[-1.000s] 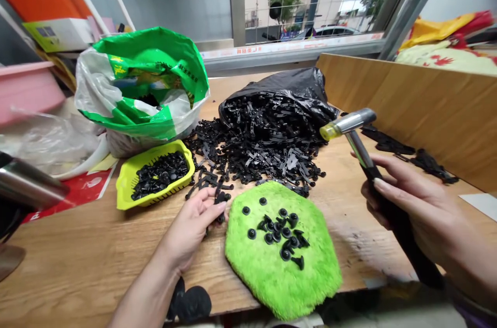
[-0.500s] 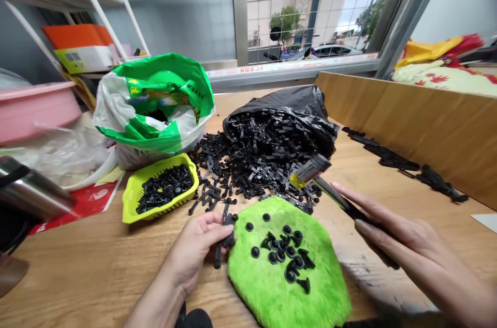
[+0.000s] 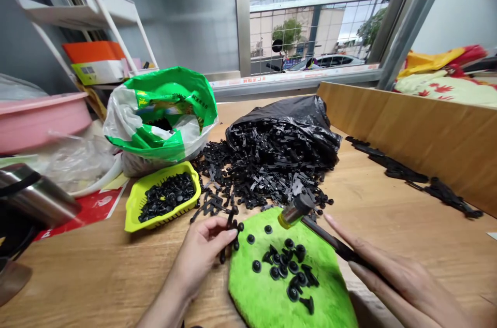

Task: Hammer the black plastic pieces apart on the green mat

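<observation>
My left hand [image 3: 202,253] pinches a thin black plastic strip [image 3: 230,232] at the left edge of a fuzzy green pad [image 3: 267,297]. Several small black round buttons [image 3: 289,266] lie on the pad. My right hand [image 3: 392,281] grips the dark handle of a small hammer [image 3: 297,210]. Its metal head, with a yellow tip, hangs low over the pad's far edge. A heap of black strips [image 3: 267,167] spills from a black bag [image 3: 295,116] just beyond.
A yellow basket [image 3: 134,204] of black buttons sits left of the pad, with a green and white plastic bag [image 3: 159,116] behind it. A wooden board [image 3: 419,131] stands along the right. A metal cylinder [image 3: 34,196] and a pink tub [image 3: 39,118] are at far left.
The hammer has swung down from raised at the right to low over the pad's far edge. My left hand lifted a black strip and brought it to the pad's left edge.
</observation>
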Available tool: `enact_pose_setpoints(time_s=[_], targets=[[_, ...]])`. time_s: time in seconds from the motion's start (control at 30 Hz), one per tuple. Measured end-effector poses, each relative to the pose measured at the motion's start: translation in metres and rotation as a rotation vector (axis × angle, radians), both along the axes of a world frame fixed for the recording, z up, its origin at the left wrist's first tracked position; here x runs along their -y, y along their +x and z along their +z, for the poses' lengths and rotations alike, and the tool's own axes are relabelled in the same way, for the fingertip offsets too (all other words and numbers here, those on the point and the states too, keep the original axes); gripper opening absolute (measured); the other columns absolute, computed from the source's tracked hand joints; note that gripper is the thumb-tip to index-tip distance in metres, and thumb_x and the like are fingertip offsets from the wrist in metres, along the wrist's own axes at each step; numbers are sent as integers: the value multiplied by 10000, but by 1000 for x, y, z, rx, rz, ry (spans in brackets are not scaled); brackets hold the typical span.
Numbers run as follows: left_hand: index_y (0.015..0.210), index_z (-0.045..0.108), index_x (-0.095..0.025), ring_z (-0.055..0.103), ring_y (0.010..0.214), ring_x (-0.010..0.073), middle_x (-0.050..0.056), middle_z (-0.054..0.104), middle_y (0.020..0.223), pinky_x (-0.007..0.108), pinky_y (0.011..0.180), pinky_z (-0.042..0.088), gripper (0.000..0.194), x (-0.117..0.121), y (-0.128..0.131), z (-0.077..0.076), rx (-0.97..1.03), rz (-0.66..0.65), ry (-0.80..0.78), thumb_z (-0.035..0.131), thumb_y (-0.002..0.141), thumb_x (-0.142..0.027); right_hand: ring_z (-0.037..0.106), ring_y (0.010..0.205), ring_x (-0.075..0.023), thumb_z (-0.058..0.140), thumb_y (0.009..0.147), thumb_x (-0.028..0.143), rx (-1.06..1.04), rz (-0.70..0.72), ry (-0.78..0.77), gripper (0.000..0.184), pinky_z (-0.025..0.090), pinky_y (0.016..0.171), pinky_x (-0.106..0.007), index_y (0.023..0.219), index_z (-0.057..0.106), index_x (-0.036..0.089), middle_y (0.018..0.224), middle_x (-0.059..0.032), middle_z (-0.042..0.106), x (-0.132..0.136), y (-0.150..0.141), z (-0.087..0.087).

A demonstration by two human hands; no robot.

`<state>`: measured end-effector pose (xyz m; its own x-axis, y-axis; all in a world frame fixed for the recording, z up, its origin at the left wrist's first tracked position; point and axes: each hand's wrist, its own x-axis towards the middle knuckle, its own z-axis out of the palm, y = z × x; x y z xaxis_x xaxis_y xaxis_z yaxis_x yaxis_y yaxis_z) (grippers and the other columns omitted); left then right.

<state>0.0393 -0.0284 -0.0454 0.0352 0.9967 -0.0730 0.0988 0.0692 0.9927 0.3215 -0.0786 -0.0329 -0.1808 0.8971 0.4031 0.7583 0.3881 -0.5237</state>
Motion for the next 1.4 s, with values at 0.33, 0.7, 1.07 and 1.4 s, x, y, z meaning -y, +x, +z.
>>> enact_pose_setpoints(time_s=[0.33, 0.7, 1.07, 1.4], targets=[[851, 719, -198, 602, 752, 189, 58, 679, 828, 226, 633, 445, 214, 16, -28, -8, -272, -13, 192, 544, 782, -301, 573, 1020, -240, 405, 882, 412, -37, 38, -37, 386, 470, 891, -319, 1245, 505, 327, 1193, 30, 566, -2, 8, -4], [888, 541, -150, 475, 527, 68, -8, 596, 650, 124, 435, 336, 359, 2, 10, -2, 258, -7, -170, 745, 623, -278, 505, 1115, -198, 374, 895, 413, 105, 40, -86, 415, 447, 903, -281, 1305, 407, 360, 1266, 54, 509, -1, 17, -23], [767, 530, -127, 437, 449, 59, -9, 565, 584, 126, 375, 317, 311, -4, 20, -8, 362, 10, -316, 719, 551, -246, 563, 1035, -228, 419, 880, 341, 72, 151, -16, 411, 489, 856, -303, 1289, 450, 319, 1222, 19, 547, -6, 6, -10], [656, 532, -125, 447, 461, 69, -2, 562, 536, 146, 422, 325, 226, -4, 24, -1, 370, 43, -311, 685, 539, -243, 554, 1049, -168, 344, 909, 263, 54, 270, 27, 474, 464, 883, -272, 1365, 277, 375, 1267, 49, 506, -9, -11, 10]])
